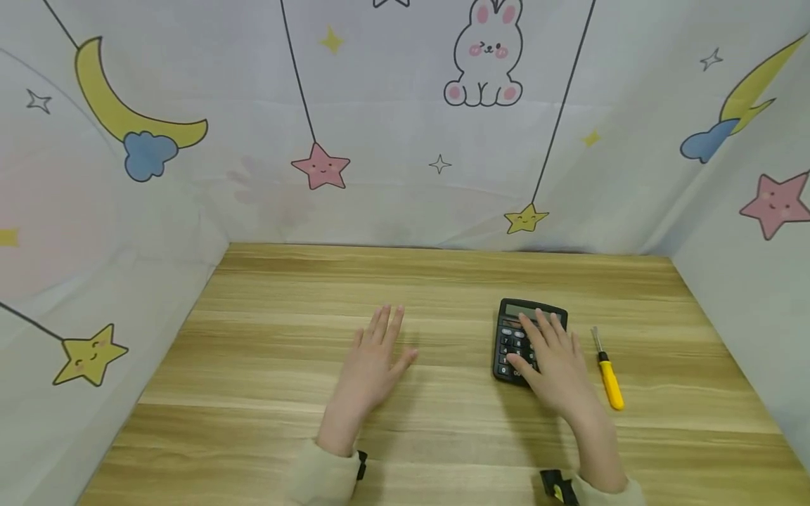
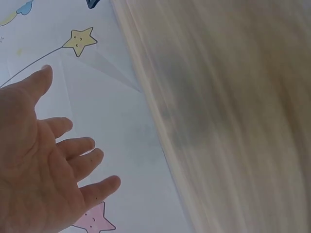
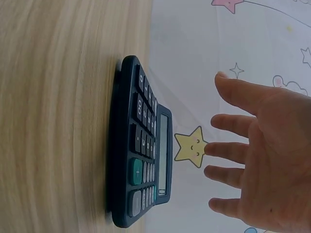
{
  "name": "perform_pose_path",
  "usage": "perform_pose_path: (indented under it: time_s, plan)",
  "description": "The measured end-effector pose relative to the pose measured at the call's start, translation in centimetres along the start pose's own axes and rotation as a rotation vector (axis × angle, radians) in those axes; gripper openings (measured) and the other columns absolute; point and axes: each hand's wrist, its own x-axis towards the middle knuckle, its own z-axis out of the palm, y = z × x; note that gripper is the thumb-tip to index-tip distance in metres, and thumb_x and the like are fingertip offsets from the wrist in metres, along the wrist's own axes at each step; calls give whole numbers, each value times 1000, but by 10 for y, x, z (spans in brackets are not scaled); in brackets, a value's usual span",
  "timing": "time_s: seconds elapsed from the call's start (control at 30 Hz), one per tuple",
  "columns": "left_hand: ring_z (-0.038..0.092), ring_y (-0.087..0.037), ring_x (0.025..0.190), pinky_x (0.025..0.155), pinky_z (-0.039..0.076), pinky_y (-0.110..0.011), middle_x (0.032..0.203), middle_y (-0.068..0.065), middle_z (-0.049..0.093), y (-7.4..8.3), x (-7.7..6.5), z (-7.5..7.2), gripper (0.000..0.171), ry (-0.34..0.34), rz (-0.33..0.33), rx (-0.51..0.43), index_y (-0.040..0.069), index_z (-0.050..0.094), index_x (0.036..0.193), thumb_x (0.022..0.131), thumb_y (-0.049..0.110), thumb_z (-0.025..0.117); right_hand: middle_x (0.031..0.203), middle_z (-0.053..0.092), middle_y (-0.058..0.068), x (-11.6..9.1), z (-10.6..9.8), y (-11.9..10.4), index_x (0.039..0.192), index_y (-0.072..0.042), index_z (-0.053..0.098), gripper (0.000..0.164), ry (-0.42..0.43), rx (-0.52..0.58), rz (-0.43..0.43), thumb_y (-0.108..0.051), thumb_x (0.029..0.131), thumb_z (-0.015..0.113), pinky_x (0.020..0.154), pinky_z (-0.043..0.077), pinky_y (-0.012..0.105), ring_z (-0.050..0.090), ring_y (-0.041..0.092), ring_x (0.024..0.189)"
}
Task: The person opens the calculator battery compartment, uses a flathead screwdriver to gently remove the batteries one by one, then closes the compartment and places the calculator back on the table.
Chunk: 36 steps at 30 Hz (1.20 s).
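A black calculator (image 1: 511, 344) with a grey display lies on the wooden table, right of the middle. My right hand (image 1: 558, 369) hovers over its right side with fingers spread, hiding part of the keys in the head view. In the right wrist view a gap shows between that hand (image 3: 272, 155) and the calculator (image 3: 141, 145), whose green plus key faces the camera. My left hand (image 1: 372, 365) is held above the table left of the calculator, fingers extended and thumb apart. Seen from the left wrist, the left hand (image 2: 43, 165) holds nothing.
A screwdriver (image 1: 609, 376) with a yellow handle and metal shaft lies right of the right hand. The wooden table (image 1: 253, 337) ends at a white cloth backdrop (image 1: 392, 204) printed with stars, moons and a rabbit, which also hangs along both sides.
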Motion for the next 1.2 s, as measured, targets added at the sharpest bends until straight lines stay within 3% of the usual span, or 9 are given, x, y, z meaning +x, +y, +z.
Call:
perform_pose_path:
  time_s: [0.37,0.73,1.2]
  plan:
    - [17,-31,149,116,23,-54,162,-8,9,19,11,8,72,-85,73,-113,16,13,155,98,47,44,153,26,27,-4,-3,11,149,-7,32,67,47,-66,6,-35,94,58,112,17,63,22,48,141]
    - [19,-29,148,116,25,-51,162,-6,8,33,20,15,73,-130,92,-168,19,12,155,98,50,43,151,27,32,-4,-10,25,150,-4,28,69,35,2,73,-41,97,52,100,25,73,29,56,132]
    - [25,-24,147,116,27,-44,160,-8,24,66,39,34,70,-167,59,-358,19,21,154,96,48,49,151,25,33,-2,-14,46,150,1,23,73,26,107,186,-46,99,44,105,18,72,18,58,137]
